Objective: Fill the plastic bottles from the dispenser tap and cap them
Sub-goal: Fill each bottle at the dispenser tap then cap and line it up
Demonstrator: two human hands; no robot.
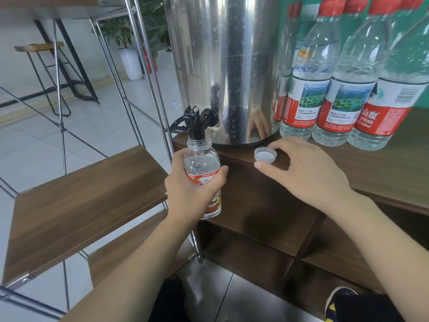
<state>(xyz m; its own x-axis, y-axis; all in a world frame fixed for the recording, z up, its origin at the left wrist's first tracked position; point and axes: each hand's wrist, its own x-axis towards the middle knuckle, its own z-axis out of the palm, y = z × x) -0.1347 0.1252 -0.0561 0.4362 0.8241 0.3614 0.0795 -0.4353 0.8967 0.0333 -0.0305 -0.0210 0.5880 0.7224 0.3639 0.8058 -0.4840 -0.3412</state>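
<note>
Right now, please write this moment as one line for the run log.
left hand: holds bottle under tap | right hand: pinches white cap on counter | bottle: uncapped

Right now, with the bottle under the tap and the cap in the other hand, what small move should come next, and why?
Probably lower the bottle clear of the tap and bring the white cap over its open neck. The left hand holds the bottle with the spout in its mouth, no stream is visible, and the right hand already pinches the cap on the counter's edge.
</note>
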